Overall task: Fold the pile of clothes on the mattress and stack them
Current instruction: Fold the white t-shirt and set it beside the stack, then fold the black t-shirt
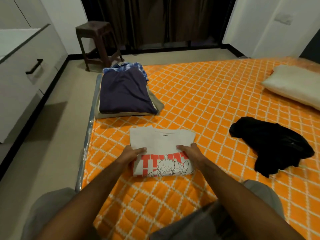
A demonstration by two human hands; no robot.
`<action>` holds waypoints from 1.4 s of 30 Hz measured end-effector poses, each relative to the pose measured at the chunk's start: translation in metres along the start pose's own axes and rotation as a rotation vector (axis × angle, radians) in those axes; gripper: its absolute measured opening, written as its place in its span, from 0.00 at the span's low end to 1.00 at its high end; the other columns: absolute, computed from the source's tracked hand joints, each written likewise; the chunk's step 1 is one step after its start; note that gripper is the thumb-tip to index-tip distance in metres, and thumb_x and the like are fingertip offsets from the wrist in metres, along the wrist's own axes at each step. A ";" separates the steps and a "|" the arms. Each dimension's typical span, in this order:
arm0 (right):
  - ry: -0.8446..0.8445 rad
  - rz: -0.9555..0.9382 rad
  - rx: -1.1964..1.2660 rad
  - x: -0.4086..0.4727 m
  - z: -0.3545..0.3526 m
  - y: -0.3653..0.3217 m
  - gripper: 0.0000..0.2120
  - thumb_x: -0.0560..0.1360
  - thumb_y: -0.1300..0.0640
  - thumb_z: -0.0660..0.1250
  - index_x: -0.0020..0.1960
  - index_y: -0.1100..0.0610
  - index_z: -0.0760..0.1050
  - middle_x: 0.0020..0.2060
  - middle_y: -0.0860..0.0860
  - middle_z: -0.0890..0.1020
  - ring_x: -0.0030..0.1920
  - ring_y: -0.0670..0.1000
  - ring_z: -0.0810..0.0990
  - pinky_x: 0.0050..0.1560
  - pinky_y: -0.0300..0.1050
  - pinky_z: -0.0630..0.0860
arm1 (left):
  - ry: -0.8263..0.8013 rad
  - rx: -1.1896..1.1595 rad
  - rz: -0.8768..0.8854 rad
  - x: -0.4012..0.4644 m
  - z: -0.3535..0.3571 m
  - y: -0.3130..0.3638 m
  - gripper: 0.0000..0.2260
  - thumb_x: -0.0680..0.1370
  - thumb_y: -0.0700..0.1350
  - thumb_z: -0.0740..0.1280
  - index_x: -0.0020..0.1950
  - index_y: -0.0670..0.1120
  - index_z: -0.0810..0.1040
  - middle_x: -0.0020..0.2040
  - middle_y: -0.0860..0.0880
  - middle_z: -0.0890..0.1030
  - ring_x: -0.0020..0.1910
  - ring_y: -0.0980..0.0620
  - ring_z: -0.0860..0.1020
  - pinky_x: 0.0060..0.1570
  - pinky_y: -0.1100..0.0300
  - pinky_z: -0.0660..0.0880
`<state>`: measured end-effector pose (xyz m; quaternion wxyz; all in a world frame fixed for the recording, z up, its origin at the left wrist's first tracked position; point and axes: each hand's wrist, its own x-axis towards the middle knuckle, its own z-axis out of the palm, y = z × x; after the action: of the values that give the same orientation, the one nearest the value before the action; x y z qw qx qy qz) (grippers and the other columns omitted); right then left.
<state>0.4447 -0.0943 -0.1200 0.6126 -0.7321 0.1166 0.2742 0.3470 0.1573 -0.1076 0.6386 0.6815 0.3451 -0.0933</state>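
Lying folded on the orange quilted mattress (pixel 199 104), near its left edge: white printed T-shirt (pixel 161 146), long axis running away from the person, plain half far, cartoon print near.

Left hand (pixel 133 154): on the shirt's left edge at the fold line, thumb on top, fingers curled under the cloth, gripping it.

Right hand (pixel 190 150): on the right edge, mirrored, thumb over and fingers tucked beneath, gripping likewise. Both hands equally near; the shirt sits directly between them.

Stack of folded clothes (pixel 125 94): beyond the shirt and a little left, navy piece on top, beige beneath, blue check at the far end. It lies apart from the shirt, a strip of bare mattress between. Judged: the shirt's next travel is forward and left onto this stack, nothing standing in that path.

Black garment (pixel 270 146): crumpled, unfolded, well right of the shirt, seemingly the last one left.

Pillow (pixel 292 85): far right.

Brown stool (pixel 97 44): on the floor beyond the mattress corner.

White drawer cabinet (pixel 22 66): far left.
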 end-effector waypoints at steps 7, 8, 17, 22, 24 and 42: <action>-0.110 -0.072 0.054 0.008 -0.027 -0.049 0.18 0.74 0.66 0.74 0.62 0.59 0.75 0.51 0.61 0.86 0.46 0.60 0.86 0.38 0.51 0.83 | -0.101 -0.005 0.133 0.018 0.039 0.053 0.17 0.79 0.43 0.70 0.67 0.44 0.74 0.54 0.45 0.85 0.48 0.45 0.85 0.42 0.54 0.82; -0.100 -0.101 0.041 0.018 -0.037 -0.071 0.19 0.74 0.65 0.75 0.62 0.59 0.75 0.51 0.60 0.86 0.46 0.60 0.86 0.38 0.51 0.83 | -0.128 -0.010 0.180 0.024 0.046 0.074 0.17 0.79 0.43 0.69 0.67 0.45 0.74 0.55 0.46 0.84 0.49 0.46 0.85 0.43 0.54 0.82; 0.001 -0.393 -0.018 0.124 -0.109 -0.301 0.19 0.74 0.58 0.76 0.62 0.61 0.76 0.51 0.60 0.86 0.51 0.62 0.86 0.51 0.58 0.83 | -0.036 -0.153 0.445 0.139 0.078 0.299 0.13 0.80 0.44 0.70 0.62 0.43 0.73 0.55 0.42 0.84 0.48 0.42 0.85 0.49 0.46 0.83; 0.015 -0.246 -0.223 0.221 -0.119 -0.273 0.16 0.77 0.48 0.72 0.52 0.61 0.82 0.46 0.58 0.86 0.41 0.57 0.85 0.45 0.50 0.82 | 0.046 0.009 0.333 0.239 0.112 0.269 0.19 0.75 0.36 0.73 0.63 0.38 0.71 0.57 0.42 0.81 0.49 0.45 0.81 0.37 0.61 0.78; 0.014 -0.173 -0.253 0.249 -0.115 -0.213 0.22 0.72 0.42 0.75 0.52 0.61 0.80 0.43 0.58 0.83 0.35 0.52 0.80 0.36 0.46 0.79 | 0.058 0.105 0.270 0.276 0.123 0.215 0.24 0.73 0.32 0.73 0.67 0.37 0.71 0.60 0.40 0.81 0.54 0.45 0.81 0.47 0.56 0.80; 0.210 -0.543 -0.869 0.173 -0.124 -0.022 0.27 0.81 0.44 0.61 0.77 0.52 0.66 0.76 0.54 0.66 0.75 0.56 0.66 0.71 0.52 0.66 | 0.155 1.150 0.769 0.170 0.172 0.049 0.29 0.82 0.57 0.47 0.82 0.47 0.56 0.82 0.46 0.54 0.81 0.45 0.52 0.78 0.45 0.47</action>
<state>0.6301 -0.1796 -0.1840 0.2863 -0.9462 -0.1410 0.0535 0.5562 0.0592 -0.1933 0.1379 0.9900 0.0197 0.0203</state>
